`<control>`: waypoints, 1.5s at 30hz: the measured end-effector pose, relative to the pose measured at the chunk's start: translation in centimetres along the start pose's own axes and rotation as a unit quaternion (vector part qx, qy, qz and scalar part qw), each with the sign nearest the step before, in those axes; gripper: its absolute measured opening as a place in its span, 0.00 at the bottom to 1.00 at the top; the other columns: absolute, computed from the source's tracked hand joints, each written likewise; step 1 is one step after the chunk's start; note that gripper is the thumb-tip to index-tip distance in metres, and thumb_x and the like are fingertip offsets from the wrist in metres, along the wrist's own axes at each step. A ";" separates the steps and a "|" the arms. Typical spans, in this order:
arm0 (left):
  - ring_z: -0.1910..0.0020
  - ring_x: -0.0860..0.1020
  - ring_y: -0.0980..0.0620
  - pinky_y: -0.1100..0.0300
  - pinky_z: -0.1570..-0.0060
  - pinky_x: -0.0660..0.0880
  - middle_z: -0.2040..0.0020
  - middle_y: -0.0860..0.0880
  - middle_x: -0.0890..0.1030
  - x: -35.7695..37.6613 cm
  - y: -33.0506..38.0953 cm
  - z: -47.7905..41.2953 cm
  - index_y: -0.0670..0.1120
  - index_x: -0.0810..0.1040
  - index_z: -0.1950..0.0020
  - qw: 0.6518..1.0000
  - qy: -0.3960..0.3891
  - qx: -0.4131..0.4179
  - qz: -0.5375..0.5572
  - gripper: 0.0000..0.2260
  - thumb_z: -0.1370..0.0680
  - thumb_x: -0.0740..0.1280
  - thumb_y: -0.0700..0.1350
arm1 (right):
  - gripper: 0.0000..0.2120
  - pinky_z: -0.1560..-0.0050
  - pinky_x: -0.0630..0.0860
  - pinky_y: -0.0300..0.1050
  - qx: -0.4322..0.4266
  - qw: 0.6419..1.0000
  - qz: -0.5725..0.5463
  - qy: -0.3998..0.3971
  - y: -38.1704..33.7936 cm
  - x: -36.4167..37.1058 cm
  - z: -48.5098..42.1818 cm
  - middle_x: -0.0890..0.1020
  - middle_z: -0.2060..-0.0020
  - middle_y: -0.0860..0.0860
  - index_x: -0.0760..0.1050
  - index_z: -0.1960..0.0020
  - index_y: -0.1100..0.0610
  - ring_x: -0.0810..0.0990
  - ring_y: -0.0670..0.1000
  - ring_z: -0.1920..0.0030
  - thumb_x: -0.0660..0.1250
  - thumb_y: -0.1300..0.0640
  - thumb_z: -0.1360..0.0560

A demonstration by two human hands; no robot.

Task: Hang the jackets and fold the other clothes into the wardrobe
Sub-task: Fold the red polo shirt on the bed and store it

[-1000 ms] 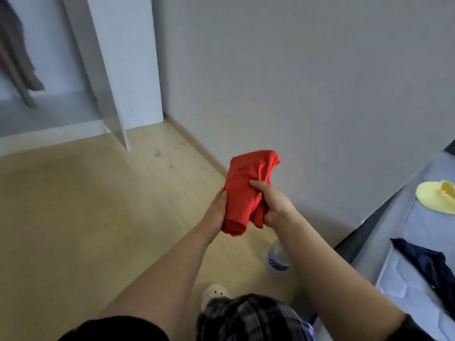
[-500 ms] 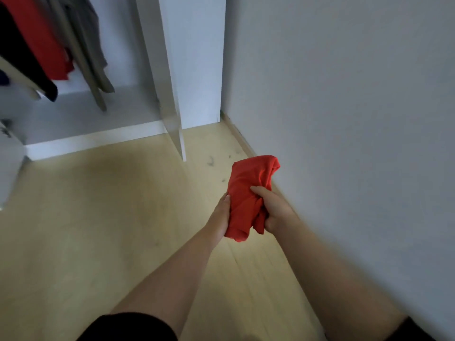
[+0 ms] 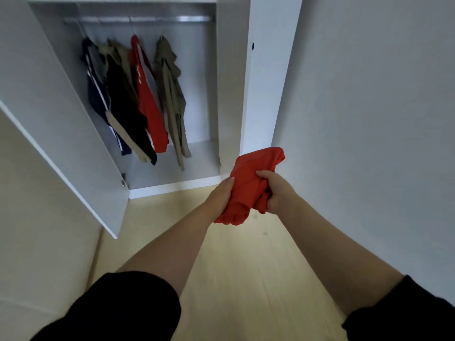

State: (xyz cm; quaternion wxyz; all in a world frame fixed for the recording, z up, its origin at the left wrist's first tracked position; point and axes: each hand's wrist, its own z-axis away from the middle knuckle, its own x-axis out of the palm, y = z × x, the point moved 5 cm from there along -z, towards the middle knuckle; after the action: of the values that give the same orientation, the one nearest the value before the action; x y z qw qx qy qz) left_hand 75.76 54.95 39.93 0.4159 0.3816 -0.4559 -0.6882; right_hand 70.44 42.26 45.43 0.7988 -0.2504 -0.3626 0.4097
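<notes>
A folded red garment is held out in front of me at mid-height, between both hands. My left hand presses against its left side with the thumb on the cloth. My right hand grips its right side with curled fingers. Ahead stands the open white wardrobe. Several jackets hang from its metal rail: a navy one, a black one, a red one and an olive one.
The wardrobe's left door swings out toward me on the left. Its right door stands open against the grey wall. Pale wooden floor runs from my feet to the wardrobe base.
The view has swung up and left from the floor and bed to face the wardrobe's inside, which is now closer. Both hands keep the same hold on the red garment.
</notes>
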 end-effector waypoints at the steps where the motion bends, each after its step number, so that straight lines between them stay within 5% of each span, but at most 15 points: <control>1: 0.56 0.78 0.52 0.55 0.47 0.73 0.46 0.46 0.81 -1.9 1.9 0.1 0.46 0.75 0.37 1.000 0.010 0.011 -0.009 0.22 0.19 0.52 0.59 | 0.06 0.59 0.76 0.56 -0.007 1.000 0.005 -0.006 -1.3 1.9 0.6 0.82 0.55 0.58 0.74 0.47 0.58 0.81 0.58 0.55 0.66 0.58 0.24; 8: 0.42 0.78 0.43 0.42 0.37 0.71 0.42 0.43 0.80 -10.7 11.7 -2.5 0.50 0.75 0.36 0.993 0.044 0.110 0.000 0.32 0.31 0.57 0.70 | 0.18 0.58 0.77 0.56 -0.074 0.996 0.005 -0.056 -9.3 12.4 1.5 0.82 0.50 0.58 0.72 0.35 0.57 0.81 0.59 0.54 0.67 0.58 0.24; 12: 0.52 0.82 0.58 0.61 0.52 0.78 0.53 0.56 0.84 -14.2 16.6 -5.4 0.66 0.80 0.52 0.976 0.097 0.197 0.003 0.16 0.26 0.55 0.67 | 0.19 0.65 0.74 0.54 -0.121 0.990 -0.010 -0.075 -14.8 16.6 -1.3 0.81 0.50 0.57 0.70 0.32 0.55 0.79 0.58 0.58 0.64 0.57 0.22; 16: 0.53 0.78 0.72 0.78 0.57 0.72 0.45 0.61 0.81 -17.1 21.1 -9.6 0.65 0.76 0.45 0.939 0.134 0.311 -0.061 0.12 0.18 0.54 0.57 | 0.20 0.69 0.73 0.49 -0.143 0.986 -0.031 -0.083 -20.8 20.2 -6.6 0.80 0.43 0.57 0.67 0.30 0.54 0.79 0.56 0.61 0.62 0.56 0.21; 20: 0.38 0.67 0.72 0.77 0.39 0.63 0.37 0.65 0.69 -19.9 25.7 -14.6 0.59 0.59 0.28 0.842 0.154 0.426 -0.293 0.28 0.25 0.64 0.61 | 0.16 0.71 0.75 0.50 -0.138 0.981 -0.064 -0.122 -26.4 24.4 -12.8 0.81 0.60 0.57 0.69 0.34 0.54 0.80 0.57 0.65 0.61 0.56 0.21; 25: 0.28 0.64 0.50 0.53 0.28 0.61 0.26 0.50 0.63 -26.8 28.9 -23.4 0.53 0.50 0.23 0.767 0.288 0.397 -0.414 0.46 0.32 0.75 0.55 | 0.06 0.81 0.74 0.43 -0.122 0.974 -0.083 -0.173 -32.1 32.0 -19.9 0.80 0.77 0.55 0.72 0.50 0.57 0.79 0.53 0.80 0.59 0.55 0.20; 30: 0.37 0.72 0.49 0.53 0.37 0.70 0.34 0.45 0.73 -35.3 32.3 -28.3 0.48 0.58 0.25 0.701 0.417 0.425 -0.392 0.32 0.25 0.64 0.57 | 0.08 0.80 0.75 0.42 -0.095 0.963 -0.087 -0.235 -34.5 41.4 -25.2 0.81 0.75 0.55 0.73 0.54 0.57 0.80 0.53 0.78 0.59 0.54 0.20; 36: 0.47 0.78 0.40 0.44 0.50 0.76 0.40 0.40 0.78 -47.6 36.6 -32.7 0.40 0.69 0.28 0.599 0.426 0.454 -0.504 0.26 0.23 0.65 0.49 | 0.08 0.74 0.79 0.43 -0.116 0.948 -0.046 -0.293 -36.5 53.2 -31.3 0.84 0.69 0.54 0.75 0.48 0.56 0.83 0.53 0.72 0.62 0.52 0.21; 40: 0.50 0.79 0.38 0.47 0.53 0.75 0.43 0.38 0.79 -56.3 40.7 -35.1 0.41 0.69 0.29 0.464 0.444 0.470 -0.605 0.28 0.27 0.69 0.46 | 0.10 0.72 0.81 0.49 -0.150 0.937 0.006 -0.316 -39.7 62.4 -34.8 0.85 0.64 0.56 0.76 0.47 0.55 0.84 0.56 0.67 0.63 0.50 0.22; 42: 0.52 0.79 0.39 0.49 0.55 0.76 0.44 0.38 0.79 -60.9 43.0 -36.4 0.43 0.72 0.30 0.411 0.452 0.456 -0.647 0.33 0.33 0.77 0.42 | 0.11 0.70 0.80 0.49 -0.178 0.931 0.040 -0.317 -41.8 67.4 -36.4 0.86 0.61 0.56 0.76 0.46 0.55 0.85 0.57 0.64 0.64 0.49 0.22; 45: 0.49 0.79 0.40 0.48 0.53 0.76 0.41 0.40 0.78 -67.3 46.1 -39.0 0.48 0.71 0.29 0.348 0.457 0.393 -0.718 0.33 0.32 0.76 0.43 | 0.13 0.61 0.79 0.48 -0.251 0.919 0.104 -0.286 -44.9 74.2 -39.3 0.85 0.55 0.53 0.76 0.44 0.53 0.83 0.55 0.57 0.66 0.47 0.23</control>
State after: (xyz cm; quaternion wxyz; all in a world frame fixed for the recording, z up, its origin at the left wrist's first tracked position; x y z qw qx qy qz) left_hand 145.78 93.78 81.93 -0.2909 0.9381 0.0355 -0.1844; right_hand 152.30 76.05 80.47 0.5248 -0.3515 -0.6384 0.4399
